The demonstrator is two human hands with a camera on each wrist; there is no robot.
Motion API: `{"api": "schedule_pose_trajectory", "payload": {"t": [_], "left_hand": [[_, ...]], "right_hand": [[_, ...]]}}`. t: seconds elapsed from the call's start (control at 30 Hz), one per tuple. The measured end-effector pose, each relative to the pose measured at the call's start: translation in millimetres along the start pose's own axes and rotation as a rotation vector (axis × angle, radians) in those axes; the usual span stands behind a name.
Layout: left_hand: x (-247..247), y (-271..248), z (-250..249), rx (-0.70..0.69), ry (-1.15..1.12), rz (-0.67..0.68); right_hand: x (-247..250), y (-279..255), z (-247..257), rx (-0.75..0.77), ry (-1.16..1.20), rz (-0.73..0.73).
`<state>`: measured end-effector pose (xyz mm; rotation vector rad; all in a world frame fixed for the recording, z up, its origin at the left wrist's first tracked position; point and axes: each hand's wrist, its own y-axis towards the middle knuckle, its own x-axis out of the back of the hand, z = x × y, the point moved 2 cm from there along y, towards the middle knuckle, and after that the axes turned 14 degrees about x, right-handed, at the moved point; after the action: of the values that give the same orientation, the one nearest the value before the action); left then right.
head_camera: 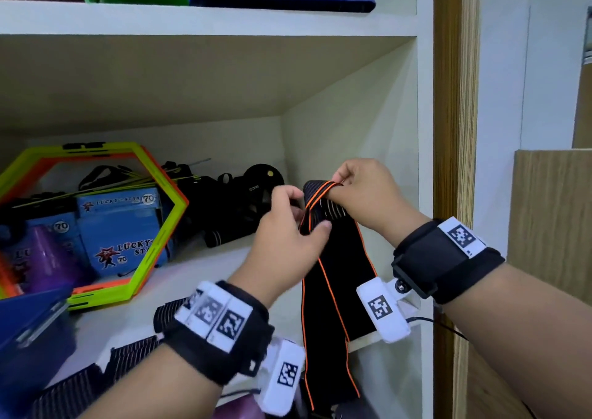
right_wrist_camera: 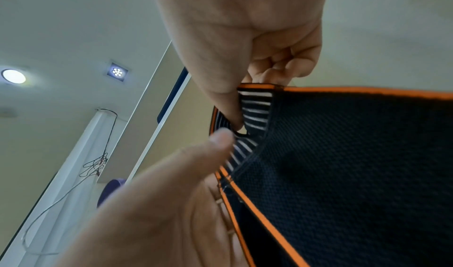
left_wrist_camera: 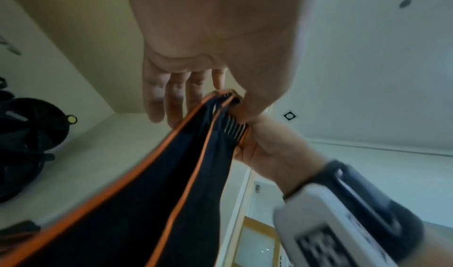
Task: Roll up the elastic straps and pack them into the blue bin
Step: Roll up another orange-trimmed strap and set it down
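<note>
In the head view, mid-frame, the right hand (head_camera: 362,194) pinches the folded top of the elastic strap (head_camera: 339,258), its tail hanging free for rolling. The left hand (head_camera: 288,236) pinches just below, and the blue bin (head_camera: 32,348) sits lower left. In the left wrist view, thumb and fingers straddle the strap. In the right wrist view, the thumb clamps its striped end.

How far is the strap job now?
Done: no packed strap shows; the blue bin interior is hidden. In hand: right hand and left hand pinch the top of the orange-edged strap, which hangs unrolled. Left: rolling it, plus striped straps lying loose on the shelf.
</note>
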<state>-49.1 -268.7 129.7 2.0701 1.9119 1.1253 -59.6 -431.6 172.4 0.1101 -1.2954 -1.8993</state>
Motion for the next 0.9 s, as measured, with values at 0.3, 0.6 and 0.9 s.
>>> {"api": "schedule_pose_trajectory", "payload": {"t": [0.3,0.6,0.9], "left_hand": [[-9.4,3.1,14.9,0.088,-0.247,-0.231],[-3.3,18.9,21.1,0.299,-0.545,-0.081],[5.8,18.5,11.5,0.220,-0.634,0.127]], "right_hand": [[-6.7,-15.3,5.6,-0.134,0.266,0.281],[-35.0,-64.9,1.4,0.058,0.394,0.132],[-51.4,-56.3,1.5,0.080,0.374,0.057]]}}
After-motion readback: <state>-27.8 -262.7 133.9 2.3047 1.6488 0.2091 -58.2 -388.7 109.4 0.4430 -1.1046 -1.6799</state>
